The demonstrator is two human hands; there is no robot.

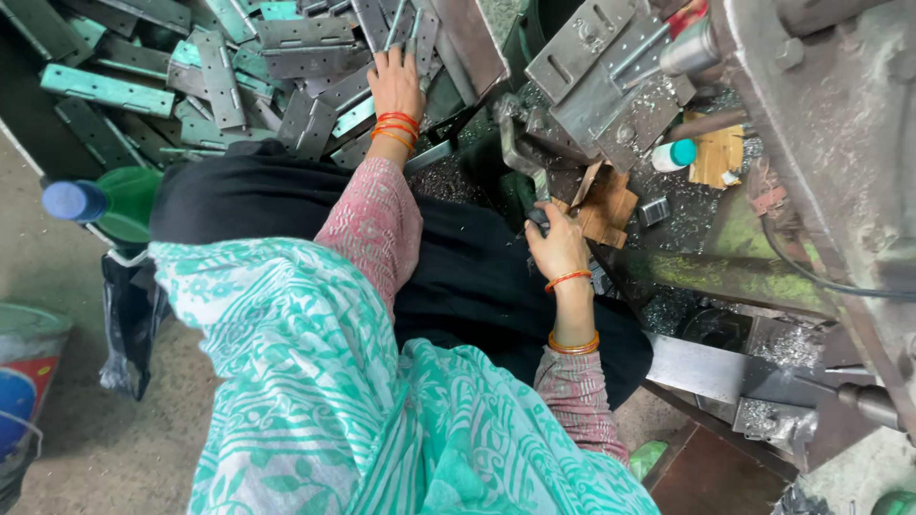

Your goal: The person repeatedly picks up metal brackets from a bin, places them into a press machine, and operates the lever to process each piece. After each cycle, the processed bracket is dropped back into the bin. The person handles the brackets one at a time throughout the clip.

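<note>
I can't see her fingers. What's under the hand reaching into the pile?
Under the left hand lies a heap of flat grey and green metal hinge plates. Her fingertips hide which plate she touches; the bottom is covered.

Dusty concrete floor (114,448) (grey, stained) beside a worn metal machine (830,124) under daylight.

Pile of metal hinge plates (219,76) at far left, drill press (811,143) at right, bottle (105,202) near left.

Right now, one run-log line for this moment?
left hand: reaching into metal hinge plates | right hand: grip on dark handle | machine alongside
</note>
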